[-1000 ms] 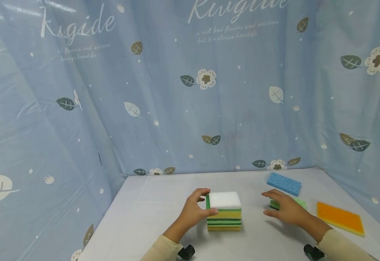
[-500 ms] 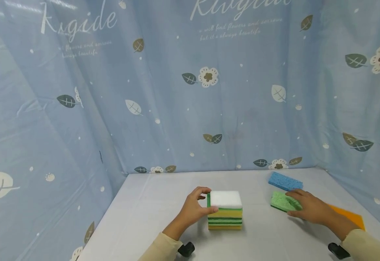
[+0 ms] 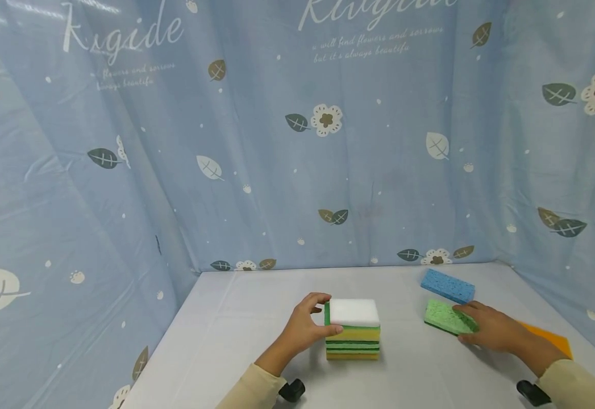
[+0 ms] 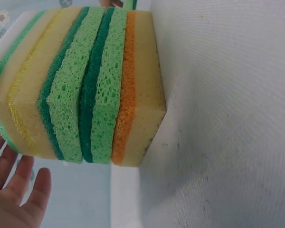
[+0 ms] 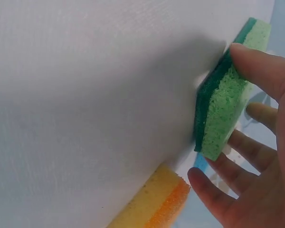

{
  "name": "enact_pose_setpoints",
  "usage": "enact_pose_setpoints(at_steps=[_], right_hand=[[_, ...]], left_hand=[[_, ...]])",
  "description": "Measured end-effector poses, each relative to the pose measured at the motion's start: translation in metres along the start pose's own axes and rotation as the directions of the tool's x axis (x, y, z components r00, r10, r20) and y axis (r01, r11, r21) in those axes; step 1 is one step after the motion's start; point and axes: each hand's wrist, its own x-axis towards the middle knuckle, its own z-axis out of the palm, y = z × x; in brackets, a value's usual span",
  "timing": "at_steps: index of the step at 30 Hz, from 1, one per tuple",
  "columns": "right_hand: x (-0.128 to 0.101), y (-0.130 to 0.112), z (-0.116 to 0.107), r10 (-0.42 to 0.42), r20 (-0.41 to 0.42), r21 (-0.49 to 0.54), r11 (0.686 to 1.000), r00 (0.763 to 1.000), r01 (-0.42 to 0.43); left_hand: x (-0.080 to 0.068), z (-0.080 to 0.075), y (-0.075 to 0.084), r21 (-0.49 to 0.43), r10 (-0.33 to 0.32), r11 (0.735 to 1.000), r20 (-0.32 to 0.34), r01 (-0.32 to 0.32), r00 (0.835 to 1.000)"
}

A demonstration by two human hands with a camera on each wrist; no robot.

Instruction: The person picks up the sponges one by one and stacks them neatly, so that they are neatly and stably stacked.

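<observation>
A stack of several sponges (image 3: 352, 343) stands on the table, topped by a white sponge (image 3: 354, 312). My left hand (image 3: 297, 332) holds the stack's upper left, thumb on the near side and fingers at the far side. In the left wrist view, green, yellow and orange layers (image 4: 126, 90) show. To the right, my right hand (image 3: 494, 329) pinches the right end of a light green sponge (image 3: 442, 316) with a dark green underside. The right wrist view shows the thumb on one edge of it and fingers at the other; whether it is lifted I cannot tell.
Behind the green sponge lies a blue sponge (image 3: 448, 286). An orange and yellow sponge (image 3: 553, 339) lies to the right, partly hidden by the right forearm. The white table (image 3: 256, 295) ends at a blue patterned curtain (image 3: 266, 170).
My right hand has drawn back to the right from over the green sponge, and now pinches its right end. The left hand stays at the stack.
</observation>
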Motion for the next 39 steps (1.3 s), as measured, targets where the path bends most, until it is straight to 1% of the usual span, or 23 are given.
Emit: enact_pose_setpoints(at_steps=[9,14,20,27,30,39], right_hand=[[-0.002,-0.005,-0.010,-0.026,-0.005,0.007,1.000,1.000,0.026],[-0.004,-0.010,-0.018,-0.091,-0.050,0.015,0.996,0.995,0.092],[-0.003,-0.016,-0.029,-0.171,-0.087,0.034,0.984,0.981,0.174],[0.000,-0.032,-0.041,-0.217,-0.141,0.034,0.974,0.966,0.224],[0.002,-0.039,-0.045,-0.250,-0.161,0.036,0.965,0.955,0.259],[0.005,-0.064,-0.059,-0.312,-0.198,0.022,0.946,0.929,0.322]], left_hand=[[0.000,0.000,0.000,-0.018,-0.015,1.000,0.003,0.015,1.000],[0.000,0.000,0.000,-0.017,-0.016,1.000,0.007,0.016,1.000],[0.000,0.001,-0.002,-0.027,-0.024,0.999,0.005,0.024,1.000],[0.000,0.001,-0.002,-0.034,-0.027,0.999,0.004,0.027,1.000],[0.000,0.001,-0.001,-0.037,-0.030,0.999,0.006,0.030,1.000],[0.000,0.002,0.000,-0.043,-0.042,0.998,0.004,0.042,0.999]])
